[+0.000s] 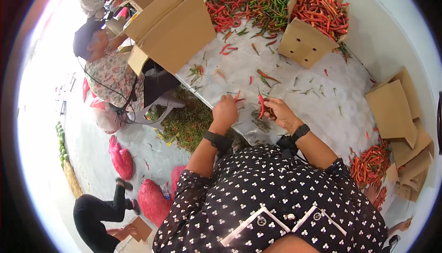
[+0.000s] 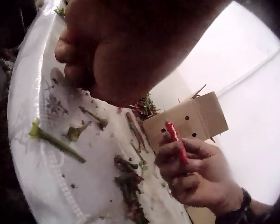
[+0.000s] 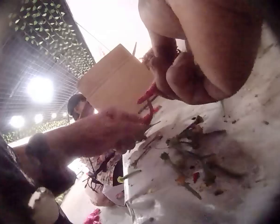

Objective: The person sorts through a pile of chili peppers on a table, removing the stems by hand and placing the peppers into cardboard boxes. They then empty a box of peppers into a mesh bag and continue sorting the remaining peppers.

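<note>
Nearest the camera, across the lower frame: a black patterned shirt (image 1: 276, 193), hiding part of the table's near edge. In the right hand (image 1: 281, 113): a red chili (image 1: 261, 108), pinched between thumb and fingers, stem end pointing away from the body. In the left hand (image 1: 225, 114), apart from the right: a second red chili (image 1: 237, 97), held at curled fingertips and mostly covered by the fist; firmness of grip impossible to tell. In the left wrist view, dark and close, little beyond curled fingers to make out.

Below the hands: blurred plant scraps (image 3: 196, 149), too tangled to sort. Near the left-hand table edge, a green stem (image 2: 60, 145). Past that edge, lower down, a leafy heap (image 1: 186, 122).

Ahead and rightward, open room on the white-covered table (image 1: 308, 110), broken by scattered stems and stray chilies. Farther out, a filled carton (image 1: 306, 46) beside green chilies (image 1: 269, 9); leftward, a large carton (image 1: 179, 34), partly hiding a seated person (image 1: 113, 76). At right, a red chili pile (image 1: 370, 161), cut off by the sleeve.
</note>
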The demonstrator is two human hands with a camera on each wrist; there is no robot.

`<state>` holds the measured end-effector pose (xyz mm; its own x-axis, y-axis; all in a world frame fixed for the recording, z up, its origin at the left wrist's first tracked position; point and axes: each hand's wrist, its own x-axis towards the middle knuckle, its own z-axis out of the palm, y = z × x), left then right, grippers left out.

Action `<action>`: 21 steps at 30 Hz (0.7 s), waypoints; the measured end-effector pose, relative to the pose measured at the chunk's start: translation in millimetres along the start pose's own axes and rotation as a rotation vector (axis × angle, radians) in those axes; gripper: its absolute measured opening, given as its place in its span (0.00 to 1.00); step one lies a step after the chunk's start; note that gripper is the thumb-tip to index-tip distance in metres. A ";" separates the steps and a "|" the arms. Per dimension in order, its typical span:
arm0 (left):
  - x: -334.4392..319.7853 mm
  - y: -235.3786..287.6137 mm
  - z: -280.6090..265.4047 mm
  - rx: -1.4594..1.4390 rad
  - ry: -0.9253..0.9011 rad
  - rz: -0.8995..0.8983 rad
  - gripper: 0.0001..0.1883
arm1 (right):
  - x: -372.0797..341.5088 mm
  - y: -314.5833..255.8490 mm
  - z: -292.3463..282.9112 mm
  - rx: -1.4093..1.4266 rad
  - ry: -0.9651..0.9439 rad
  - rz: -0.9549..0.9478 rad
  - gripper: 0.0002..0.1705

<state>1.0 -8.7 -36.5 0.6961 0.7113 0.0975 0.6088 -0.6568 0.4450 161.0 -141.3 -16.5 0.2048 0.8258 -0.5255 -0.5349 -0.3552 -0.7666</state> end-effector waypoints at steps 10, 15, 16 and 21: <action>4.5 61.5 -8.6 -0.411 -0.147 0.198 0.10 | -10.4 -6.3 12.5 -0.114 0.071 -0.044 0.10; 7.1 60.6 -23.0 -0.632 -0.326 0.166 0.13 | -5.1 3.5 -6.9 -0.135 0.103 -0.093 0.12; 10.2 57.5 -20.9 -0.632 -0.330 0.168 0.13 | -6.9 3.5 -8.6 -0.095 0.097 -0.117 0.12; 17.4 58.1 -16.9 -1.055 -0.472 -0.115 0.11 | -17.4 -5.7 -9.9 -0.166 -0.073 -0.013 0.11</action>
<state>42.1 -30.2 6.1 0.8651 0.4433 -0.2348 0.2133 0.0985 0.9720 168.6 -158.0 -6.7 0.1478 0.8581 -0.4918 -0.3885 -0.4070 -0.8267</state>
